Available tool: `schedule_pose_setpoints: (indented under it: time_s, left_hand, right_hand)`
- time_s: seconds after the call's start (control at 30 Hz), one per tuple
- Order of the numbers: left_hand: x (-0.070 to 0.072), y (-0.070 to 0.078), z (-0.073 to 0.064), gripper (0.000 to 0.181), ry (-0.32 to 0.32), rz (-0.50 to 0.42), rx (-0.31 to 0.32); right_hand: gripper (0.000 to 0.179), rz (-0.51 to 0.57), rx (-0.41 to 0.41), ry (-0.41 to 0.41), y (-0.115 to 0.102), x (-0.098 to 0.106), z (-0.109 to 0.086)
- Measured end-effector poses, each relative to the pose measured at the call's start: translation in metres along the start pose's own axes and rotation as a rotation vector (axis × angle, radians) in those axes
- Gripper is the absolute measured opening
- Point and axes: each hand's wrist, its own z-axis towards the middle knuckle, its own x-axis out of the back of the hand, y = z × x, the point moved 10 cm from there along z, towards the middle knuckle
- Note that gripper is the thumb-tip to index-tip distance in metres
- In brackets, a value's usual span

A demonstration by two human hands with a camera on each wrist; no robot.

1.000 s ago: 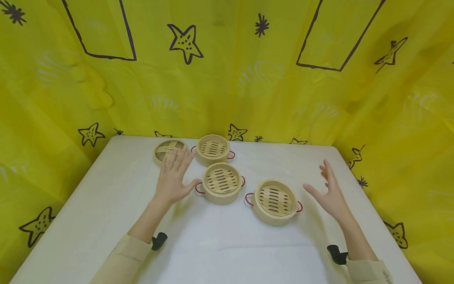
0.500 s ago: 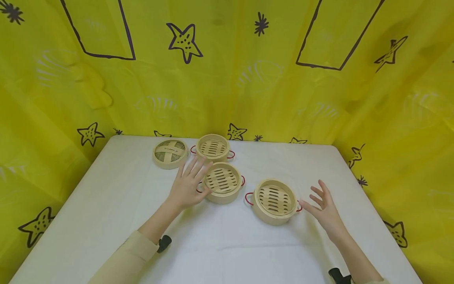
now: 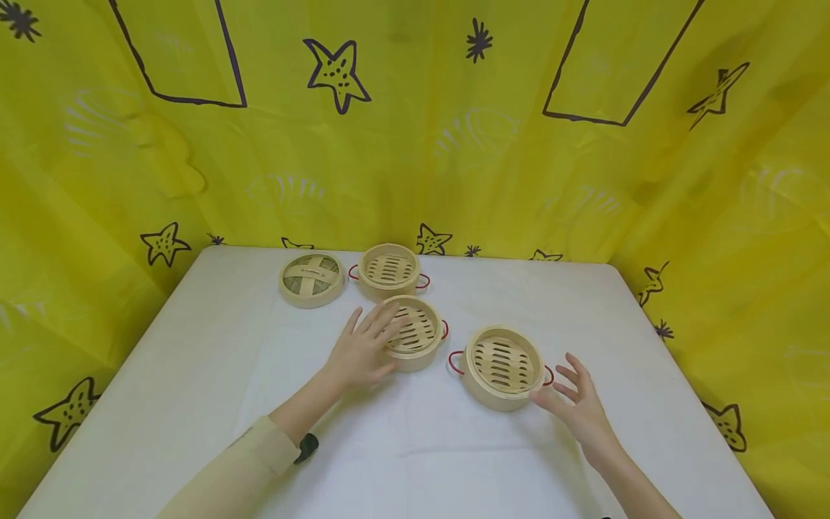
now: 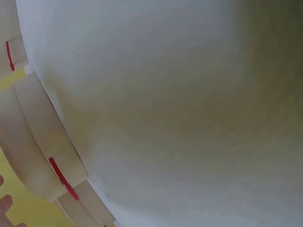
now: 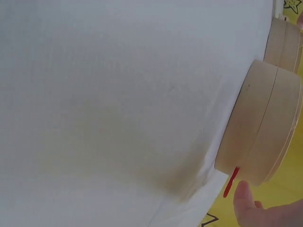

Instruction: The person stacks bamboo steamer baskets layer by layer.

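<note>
Three round bamboo steamer baskets with slatted bases and red side handles stand on the white table. My left hand [image 3: 362, 352] hovers over the left side of the middle steamer basket [image 3: 415, 360], fingers extended, overlapping its rim and covering its left handle in the head view. At the right side of the right steamer basket [image 3: 496, 395] is my right hand [image 3: 582, 411], fingers loosely bent. In the right wrist view its thumb [image 5: 244, 198] points up close to the red handle [image 5: 231, 182] of that steamer basket. Neither hand holds anything.
Behind the middle basket stands the back steamer basket [image 3: 389, 270]. A woven bamboo lid [image 3: 311, 280] lies to its left, near the far edge of the white table [image 3: 194, 404]. Yellow patterned cloth [image 3: 415, 144] walls the table at the back and sides.
My left hand has moved right and toward me, from over the lid to the middle steamer basket. My right hand has come left and nearer, to the right basket's handle. The baskets have stayed put.
</note>
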Motion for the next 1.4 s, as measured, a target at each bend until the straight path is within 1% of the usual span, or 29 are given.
schedule_pose_setpoints:
  time_s: [0.17, 0.27, 0.5, 0.6, 0.73, 0.87, 1.03, 1.17, 1.3, 1.4]
  left_hand:
    - [-0.005, 0.008, 0.0, 0.072, -0.017, -0.013, -0.041]
    - [-0.008, 0.012, 0.001, 0.071, -0.029, -0.001, -0.062]
    - [-0.016, 0.017, 0.001, 0.07, -0.07, -0.044, -0.08]
    - [-0.021, 0.02, 0.001, 0.069, -0.095, -0.022, -0.091]
    - [-0.024, 0.024, 0.002, 0.067, -0.105, 0.012, -0.12]
    - [-0.024, 0.027, 0.002, 0.063, -0.081, 0.035, -0.142]
    - [-0.023, 0.029, 0.003, 0.054, -0.051, 0.066, -0.162]
    - [-0.024, 0.031, 0.004, 0.05, -0.044, 0.102, -0.174]
    - [-0.025, 0.031, 0.004, 0.047, -0.04, 0.135, -0.18]
    - [-0.026, 0.031, 0.003, 0.044, -0.037, 0.143, -0.182]
  right_hand:
    - [0.098, -0.033, -0.049, 0.018, 0.008, -0.007, -0.004]
    - [0.1, -0.047, -0.085, 0.013, 0.014, -0.012, -0.005]
    - [0.1, -0.048, -0.152, 0.007, 0.026, -0.021, -0.003]
    - [0.099, -0.031, -0.171, 0.007, 0.03, -0.025, -0.002]
    - [0.101, 0.003, -0.16, 0.003, 0.032, -0.03, -0.001]
    - [0.105, 0.042, -0.133, -0.004, 0.031, -0.034, 0.002]
    - [0.108, 0.075, -0.105, 0.036, 0.029, -0.037, 0.004]
    - [0.108, 0.09, -0.09, 0.074, 0.027, -0.038, 0.005]
    - [0.11, 0.086, -0.105, 0.104, 0.029, -0.037, 0.007]
    - [0.112, 0.085, -0.113, 0.121, 0.031, -0.037, 0.008]
